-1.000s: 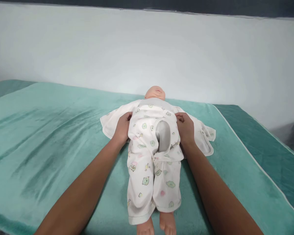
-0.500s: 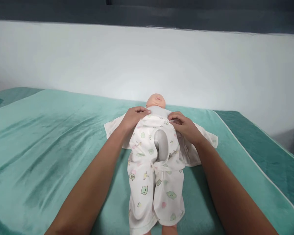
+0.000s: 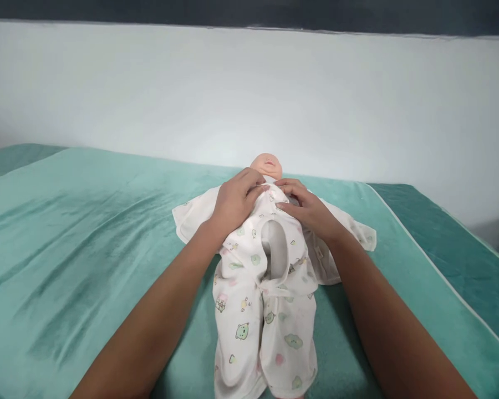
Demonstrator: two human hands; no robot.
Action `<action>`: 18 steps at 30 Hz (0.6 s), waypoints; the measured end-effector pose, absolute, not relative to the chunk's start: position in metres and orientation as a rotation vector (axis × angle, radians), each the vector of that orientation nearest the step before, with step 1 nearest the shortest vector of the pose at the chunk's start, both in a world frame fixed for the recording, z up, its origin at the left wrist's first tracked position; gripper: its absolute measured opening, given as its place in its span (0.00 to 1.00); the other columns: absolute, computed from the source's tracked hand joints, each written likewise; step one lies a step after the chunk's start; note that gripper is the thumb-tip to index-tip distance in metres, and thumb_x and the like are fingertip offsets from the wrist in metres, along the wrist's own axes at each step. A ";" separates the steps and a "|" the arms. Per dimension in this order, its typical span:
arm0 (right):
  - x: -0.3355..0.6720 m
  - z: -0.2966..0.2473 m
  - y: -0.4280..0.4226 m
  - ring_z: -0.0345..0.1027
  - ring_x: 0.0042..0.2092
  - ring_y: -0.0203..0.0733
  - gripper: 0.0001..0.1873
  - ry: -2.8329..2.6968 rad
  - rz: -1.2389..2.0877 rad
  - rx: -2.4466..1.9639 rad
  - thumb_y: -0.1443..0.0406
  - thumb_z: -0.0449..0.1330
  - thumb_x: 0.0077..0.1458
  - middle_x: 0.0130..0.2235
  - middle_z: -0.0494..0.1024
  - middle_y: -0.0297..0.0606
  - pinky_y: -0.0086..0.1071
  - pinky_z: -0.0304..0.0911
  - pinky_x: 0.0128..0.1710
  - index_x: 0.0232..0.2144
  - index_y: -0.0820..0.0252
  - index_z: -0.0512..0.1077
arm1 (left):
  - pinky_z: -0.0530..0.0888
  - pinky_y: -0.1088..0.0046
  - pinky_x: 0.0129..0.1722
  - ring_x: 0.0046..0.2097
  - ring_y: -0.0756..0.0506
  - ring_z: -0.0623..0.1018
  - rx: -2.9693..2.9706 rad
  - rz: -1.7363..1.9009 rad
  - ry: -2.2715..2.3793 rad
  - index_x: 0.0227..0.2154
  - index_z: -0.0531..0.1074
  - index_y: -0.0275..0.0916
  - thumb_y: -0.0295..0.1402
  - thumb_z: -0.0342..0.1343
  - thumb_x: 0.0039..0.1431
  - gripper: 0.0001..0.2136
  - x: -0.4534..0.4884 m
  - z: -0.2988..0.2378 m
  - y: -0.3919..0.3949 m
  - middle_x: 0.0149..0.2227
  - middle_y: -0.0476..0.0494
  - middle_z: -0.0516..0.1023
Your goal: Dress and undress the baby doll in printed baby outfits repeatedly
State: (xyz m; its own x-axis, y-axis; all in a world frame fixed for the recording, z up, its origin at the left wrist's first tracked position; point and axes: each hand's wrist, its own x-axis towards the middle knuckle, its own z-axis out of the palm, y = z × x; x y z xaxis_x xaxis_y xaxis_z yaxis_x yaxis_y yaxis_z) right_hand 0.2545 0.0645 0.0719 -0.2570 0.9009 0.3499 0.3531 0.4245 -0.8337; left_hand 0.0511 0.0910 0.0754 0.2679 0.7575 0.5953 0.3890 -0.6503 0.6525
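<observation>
A baby doll (image 3: pixel 266 164) lies on its back, its head at the far end. It is dressed in white baby pants (image 3: pixel 242 310) with a green and pink animal print and an oval opening at the crotch. My left hand (image 3: pixel 238 200) is closed on the pants' waistband at the doll's upper chest, thumb and fingers pinching the cloth. Facing it, my right hand (image 3: pixel 306 208) has its bent fingers on the other side of the waistband. A white baby top (image 3: pixel 197 212) lies spread out on both sides of the doll, its middle hidden.
A green plush blanket (image 3: pixel 87 238) with soft creases covers the surface beneath the doll. Its darker border (image 3: pixel 432 233) runs along the right. Just behind the doll's head rises a white wall (image 3: pixel 249 94), with a dark band (image 3: pixel 249 14) above.
Both hands have moved up the doll's chest towards its neck, bringing the waistband higher. Less of the grey-white cloth at the chest shows. The view has shifted slightly.
</observation>
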 end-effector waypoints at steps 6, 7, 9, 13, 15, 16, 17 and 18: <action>0.260 0.074 0.071 0.68 0.54 0.48 0.14 -1.573 1.148 -0.967 0.52 0.67 0.51 0.54 0.75 0.37 0.40 0.63 0.53 0.27 0.56 0.78 | 0.65 0.72 0.38 0.35 0.48 0.69 2.024 1.351 1.059 0.33 0.67 0.41 0.35 0.52 0.63 0.05 0.051 0.080 0.100 0.34 0.49 0.74; 0.266 0.072 0.072 0.69 0.53 0.49 0.14 -1.543 1.198 -0.967 0.52 0.67 0.51 0.53 0.75 0.38 0.39 0.64 0.51 0.29 0.56 0.79 | 0.65 0.72 0.38 0.34 0.48 0.68 1.998 1.364 1.070 0.32 0.67 0.41 0.35 0.52 0.63 0.05 0.050 0.079 0.101 0.33 0.50 0.73; 0.275 0.068 0.074 0.69 0.52 0.49 0.14 -1.494 1.247 -0.982 0.53 0.68 0.49 0.53 0.75 0.39 0.39 0.65 0.49 0.33 0.56 0.80 | 0.64 0.72 0.36 0.33 0.48 0.67 1.965 1.402 1.097 0.31 0.65 0.42 0.35 0.52 0.63 0.05 0.049 0.074 0.105 0.31 0.51 0.71; 0.281 0.053 0.082 0.69 0.42 0.44 0.13 -1.403 1.089 -1.056 0.53 0.68 0.49 0.41 0.78 0.35 0.37 0.64 0.43 0.31 0.55 0.78 | 0.64 0.72 0.37 0.36 0.47 0.69 1.964 1.376 1.152 0.30 0.62 0.42 0.35 0.51 0.63 0.07 0.045 0.063 0.115 0.33 0.50 0.72; 0.276 0.047 0.087 0.64 0.35 0.39 0.15 -1.393 0.899 -1.162 0.52 0.66 0.51 0.31 0.72 0.31 0.35 0.60 0.39 0.25 0.55 0.73 | 0.63 0.71 0.37 0.35 0.47 0.68 1.966 1.316 1.197 0.29 0.61 0.42 0.35 0.52 0.63 0.07 0.043 0.060 0.121 0.31 0.50 0.71; 0.273 0.044 0.089 0.61 0.33 0.38 0.16 -1.399 0.792 -1.230 0.52 0.64 0.53 0.27 0.68 0.29 0.34 0.58 0.37 0.23 0.56 0.70 | 0.62 0.71 0.36 0.34 0.47 0.67 1.968 1.293 1.221 0.29 0.61 0.42 0.35 0.52 0.62 0.08 0.042 0.059 0.124 0.29 0.51 0.70; 0.269 0.043 0.091 0.58 0.32 0.38 0.18 -1.408 0.691 -1.298 0.52 0.63 0.54 0.26 0.65 0.28 0.34 0.56 0.36 0.22 0.56 0.67 | 0.61 0.71 0.35 0.32 0.47 0.66 1.969 1.277 1.244 0.29 0.60 0.43 0.34 0.52 0.62 0.08 0.041 0.058 0.127 0.27 0.51 0.68; 0.266 0.042 0.092 0.56 0.31 0.38 0.18 -1.417 0.602 -1.359 0.52 0.61 0.55 0.25 0.63 0.28 0.34 0.55 0.35 0.21 0.56 0.65 | 0.60 0.71 0.34 0.31 0.48 0.64 1.964 1.266 1.266 0.28 0.60 0.43 0.33 0.52 0.61 0.08 0.040 0.058 0.129 0.26 0.52 0.65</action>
